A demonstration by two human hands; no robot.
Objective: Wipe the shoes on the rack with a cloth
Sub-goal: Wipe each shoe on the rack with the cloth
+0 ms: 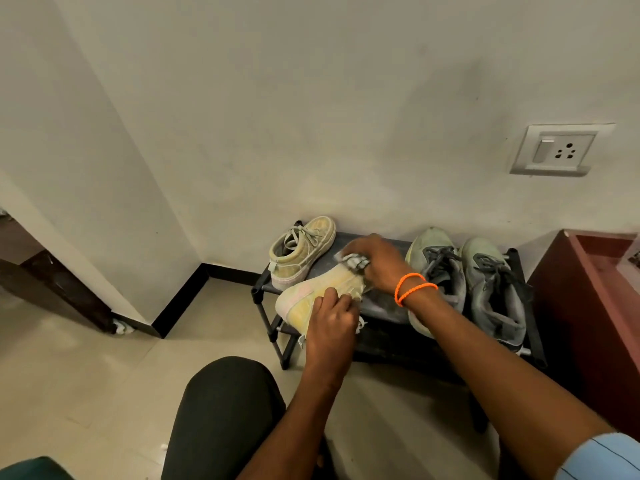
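Above the rack (381, 315), left hand (332, 323) grips the pale shoe (311, 294), toe lower-left; right hand (374, 261) apparently presses the bunched cloth (353, 261) on its far end.

- the left hand (330, 318) reaches forward from a bare forearm, fingers curled in a grip, knuckles up.
- the right hand (375, 259) stretches farther out, fingers bent down and pinching.
- the right arm crosses in from the lower right, nearly straight.

off-white plaster wall (311, 98); switch socket plate (557, 150) upper right on it. beige tiled floor (86, 375) below, black skirting (180, 299) between. dark red cabinet (588, 306) under the socket.
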